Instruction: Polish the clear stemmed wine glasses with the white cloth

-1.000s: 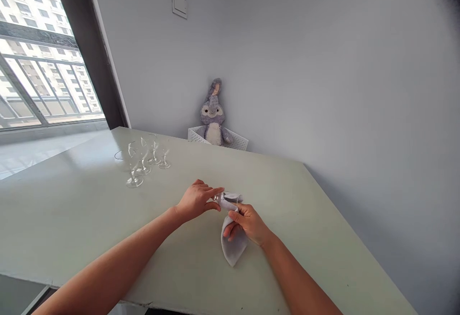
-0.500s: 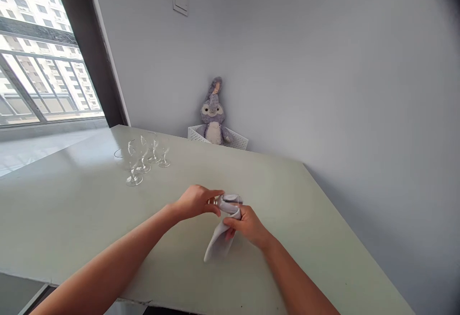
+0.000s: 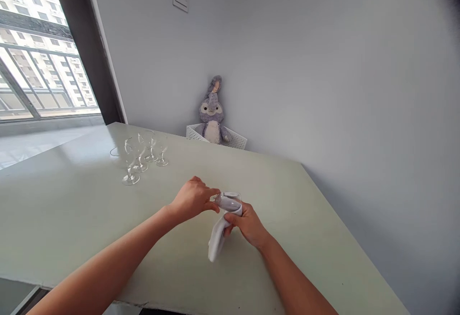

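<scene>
Near the middle of the table, a clear glass (image 3: 229,203) lies on its side between my hands, its base end toward the left. My left hand (image 3: 196,197) pinches that end between thumb and fingers. A light grey cloth (image 3: 216,240) wraps round the bowl and hangs down below it. My right hand (image 3: 246,221) is closed on the cloth and the bowl, thumb on the near side. Part of the glass is hidden by the cloth.
Several stemmed glasses (image 3: 131,178) stand upright at the left of the pale table (image 3: 273,185). Against the wall behind the table's far edge, a plush rabbit (image 3: 212,113) sits in a white perforated basket (image 3: 237,140). A window is at the far left.
The cloth's hanging end has swung slightly right and looks narrower. My left hand has shifted a little left, its fingers raised more. The whole view has moved slightly.
</scene>
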Tool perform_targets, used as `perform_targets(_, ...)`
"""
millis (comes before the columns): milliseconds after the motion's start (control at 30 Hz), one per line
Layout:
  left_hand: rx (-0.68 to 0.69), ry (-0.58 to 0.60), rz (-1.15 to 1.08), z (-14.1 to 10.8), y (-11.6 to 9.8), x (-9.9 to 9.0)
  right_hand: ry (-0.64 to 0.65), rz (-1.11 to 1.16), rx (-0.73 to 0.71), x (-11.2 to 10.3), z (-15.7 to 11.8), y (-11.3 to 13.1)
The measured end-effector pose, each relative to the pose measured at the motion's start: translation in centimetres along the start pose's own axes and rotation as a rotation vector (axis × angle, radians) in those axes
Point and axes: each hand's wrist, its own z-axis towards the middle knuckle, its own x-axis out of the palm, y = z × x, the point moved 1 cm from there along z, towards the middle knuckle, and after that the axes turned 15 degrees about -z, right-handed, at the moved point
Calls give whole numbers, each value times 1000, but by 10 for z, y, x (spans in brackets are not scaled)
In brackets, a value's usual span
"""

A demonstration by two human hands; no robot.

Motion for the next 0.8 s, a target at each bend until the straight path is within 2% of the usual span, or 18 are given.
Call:
perform_targets(100,-159,334,-245,-1,10,-4,77,-194,17,1,-4,3)
perform_targets(133,-185,395,-292,-1,11,-4,70,-201,24,-1,-3,3)
perform_targets(167,-190,384,-290,-1,10,-2,52,-182,32,-2,-2,1)
perform_targets(200,-171,303,-235,-1,7,1,19,-131,40,-4,-1,0)
perform_targets(300,-4,-61,78,0,-6,10,-117,153,69,-7,5,-5)
perform_targets(333,60,-135,170,1,-9,12,-149,238,77,-7,6,-7)
perform_targets(400,129,-152,270,0,-12,14,-144,288,74,-5,7,-9)
perform_targets(500,48,-59,232,1,-6,9,-10,77,27,-1,7,-11)
perform_targets(600,-166,50,-34,1,5,2,89,-238,-24,-3,6,-14)
perform_targets(667,-287,165,-296,1,10,1,78,-461,-106,-8,5,-13)
perform_targets(733,-352,271,-532,1,14,1,30,-680,-224,-16,5,-12)
perform_targets(800,-385,311,-690,2,17,3,-34,-871,-336,-25,5,-10)
